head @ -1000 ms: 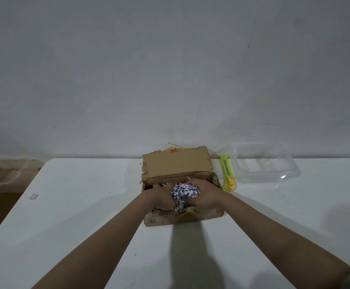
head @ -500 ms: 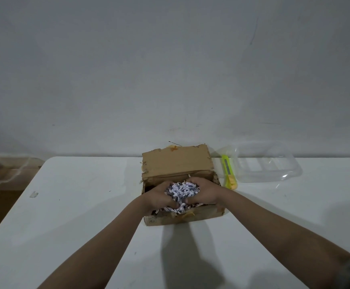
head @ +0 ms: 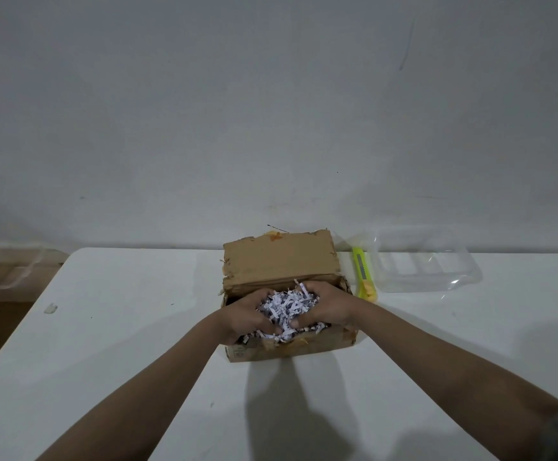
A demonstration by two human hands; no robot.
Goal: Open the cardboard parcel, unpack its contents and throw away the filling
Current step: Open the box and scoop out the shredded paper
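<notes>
A worn brown cardboard parcel [head: 279,261] stands open in the middle of the white table [head: 104,327], its far flap raised. Inside it lies white shredded-paper filling [head: 285,306]. My left hand [head: 242,316] and my right hand [head: 325,302] cup a heap of this filling from both sides, fingers curled round it, just above the box opening. More shreds hang over the near wall of the box. Anything else inside the parcel is hidden under the paper and my hands.
A yellow-green utility knife [head: 364,274] lies right of the parcel. Beside it sits a clear plastic container [head: 427,264] at the table's back right. Another clear bin [head: 11,271] stands low beyond the left table edge. A grey wall runs behind.
Both hands have lifted a little with the filling, and the gathered heap between them has grown larger and looser. The parcel has stayed in place.
</notes>
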